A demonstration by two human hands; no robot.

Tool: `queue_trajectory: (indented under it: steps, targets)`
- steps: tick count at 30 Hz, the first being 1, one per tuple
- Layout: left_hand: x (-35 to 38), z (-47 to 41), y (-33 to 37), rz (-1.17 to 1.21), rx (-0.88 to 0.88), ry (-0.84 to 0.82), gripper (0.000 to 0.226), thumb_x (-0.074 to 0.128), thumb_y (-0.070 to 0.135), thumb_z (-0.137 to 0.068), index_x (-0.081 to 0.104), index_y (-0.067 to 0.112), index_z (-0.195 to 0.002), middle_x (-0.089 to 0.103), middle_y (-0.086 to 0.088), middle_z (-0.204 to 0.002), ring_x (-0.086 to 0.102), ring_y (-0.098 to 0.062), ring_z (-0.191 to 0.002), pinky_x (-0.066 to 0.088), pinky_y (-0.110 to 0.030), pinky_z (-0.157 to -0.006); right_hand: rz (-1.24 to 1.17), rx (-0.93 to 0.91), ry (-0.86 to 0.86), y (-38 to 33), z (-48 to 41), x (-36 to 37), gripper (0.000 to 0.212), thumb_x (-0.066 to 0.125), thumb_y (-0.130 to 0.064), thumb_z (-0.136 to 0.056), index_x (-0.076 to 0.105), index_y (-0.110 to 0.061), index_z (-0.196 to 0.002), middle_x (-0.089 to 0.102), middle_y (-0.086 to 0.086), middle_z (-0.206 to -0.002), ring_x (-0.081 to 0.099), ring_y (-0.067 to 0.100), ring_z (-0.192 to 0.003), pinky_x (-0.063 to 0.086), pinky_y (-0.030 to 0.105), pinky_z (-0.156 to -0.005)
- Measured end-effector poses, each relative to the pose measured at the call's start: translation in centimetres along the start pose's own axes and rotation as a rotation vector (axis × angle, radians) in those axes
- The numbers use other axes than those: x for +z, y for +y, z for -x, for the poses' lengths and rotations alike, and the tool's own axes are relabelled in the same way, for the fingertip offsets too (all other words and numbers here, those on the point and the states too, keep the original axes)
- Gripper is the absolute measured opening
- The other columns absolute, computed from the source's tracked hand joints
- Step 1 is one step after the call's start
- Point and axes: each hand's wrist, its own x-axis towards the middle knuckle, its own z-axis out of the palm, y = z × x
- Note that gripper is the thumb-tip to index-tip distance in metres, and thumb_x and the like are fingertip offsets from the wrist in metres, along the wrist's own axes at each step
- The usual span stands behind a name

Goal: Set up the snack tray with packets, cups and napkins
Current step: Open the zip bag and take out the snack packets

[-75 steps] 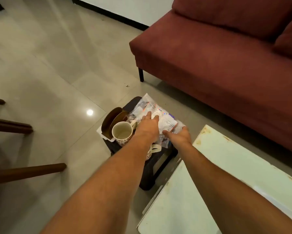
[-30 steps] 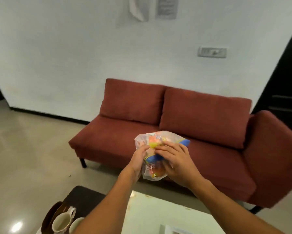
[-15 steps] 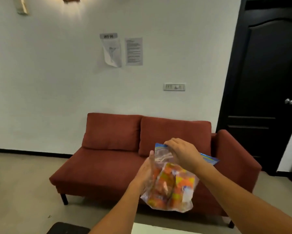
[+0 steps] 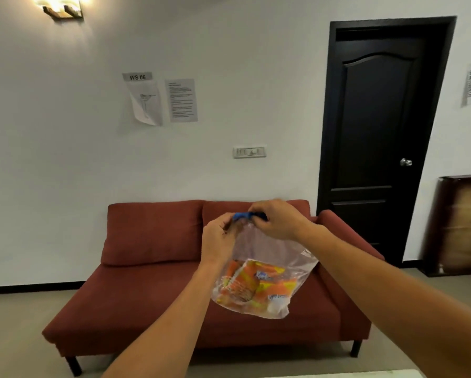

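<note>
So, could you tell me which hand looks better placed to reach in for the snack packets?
Probably the left hand. The right hand pinches the clear bag by its blue zip strip, bearing it; the left only grips the edge.

The room is evenly and fairly dimly lit, with a warm glow from a wall lamp (image 4: 61, 8) at the top left that blows out to white at its core. The wall (image 4: 65, 159) darkens toward the left edge. Straight lines bow near the borders: the door (image 4: 376, 132) frame leans and curves. The cabinet (image 4: 457, 227) at the right edge is smeared by motion blur. The hands (image 4: 276, 219) and bag (image 4: 261, 282) look soft, slightly blurred.
</note>
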Motion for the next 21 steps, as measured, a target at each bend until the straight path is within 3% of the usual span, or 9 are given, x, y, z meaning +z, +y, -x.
queue_trajectory:
  steps: [3,6,9,12,15,21]
  targets:
    - [-0.6,-0.8,-0.1,0.055,-0.035,0.018,0.018,0.066,0.01,-0.096,0.078,0.015,-0.108,0.078,0.004,-0.093,0.072,-0.01,-0.086,0.06,-0.033,-0.077,0.027,0.012,-0.015,-1.1,-1.1,-0.7,0.019,0.064,-0.036,-0.093,0.074,-0.021,-0.1,0.069,-0.006,-0.078,0.06,0.015,-0.068,0.053,0.037,-0.064]
    - [-1.3,-1.6,-0.4,0.136,-0.074,0.016,0.015,0.067,0.016,-0.096,0.079,0.017,-0.105,0.078,0.001,-0.09,0.073,-0.019,-0.086,0.06,-0.043,-0.078,0.04,0.03,-0.022,-1.6,-2.0,-1.0,0.017,0.065,-0.031,-0.093,0.074,-0.017,-0.098,0.065,-0.005,-0.076,0.057,0.017,-0.069,0.051,0.037,-0.067]
    - [-1.7,-2.1,-0.9,0.098,-0.048,0.013,0.012,0.068,0.021,-0.095,0.078,0.016,-0.098,0.076,-0.004,-0.081,0.069,-0.029,-0.076,0.056,-0.051,-0.069,0.015,0.044,-0.044,-1.4,-2.1,-0.5,0.017,0.064,-0.03,-0.094,0.074,-0.016,-0.098,0.068,0.0,-0.078,0.059,0.019,-0.07,0.049,0.034,-0.066]
    - [-2.0,-2.2,-1.1,0.104,-0.058,0.029,0.011,0.067,0.024,-0.095,0.078,0.02,-0.096,0.072,0.004,-0.075,0.062,-0.013,-0.065,0.051,-0.041,-0.059,-0.011,0.086,-0.095,-0.3,-1.3,-0.1,0.018,0.062,-0.031,-0.096,0.073,-0.019,-0.103,0.068,-0.003,-0.081,0.062,0.017,-0.073,0.048,0.03,-0.067]
    - [-2.7,-2.6,-1.1,0.125,-0.096,0.049,0.011,0.067,0.023,-0.096,0.077,0.022,-0.092,0.069,0.01,-0.07,0.059,-0.004,-0.064,0.046,-0.026,-0.06,0.019,0.14,-0.174,2.1,0.1,0.0,0.018,0.061,-0.031,-0.097,0.071,-0.02,-0.107,0.069,-0.002,-0.089,0.063,0.018,-0.079,0.05,0.031,-0.073]
    - [-3.5,-3.5,-2.1,0.132,-0.16,0.105,0.011,0.067,0.023,-0.097,0.075,0.023,-0.088,0.068,0.004,-0.068,0.057,-0.007,-0.06,0.046,-0.031,-0.057,0.028,0.249,-0.22,7.6,3.9,-0.9,0.01,0.061,-0.024,-0.095,0.07,-0.027,-0.099,0.068,-0.012,-0.088,0.063,0.007,-0.08,0.051,0.026,-0.075]
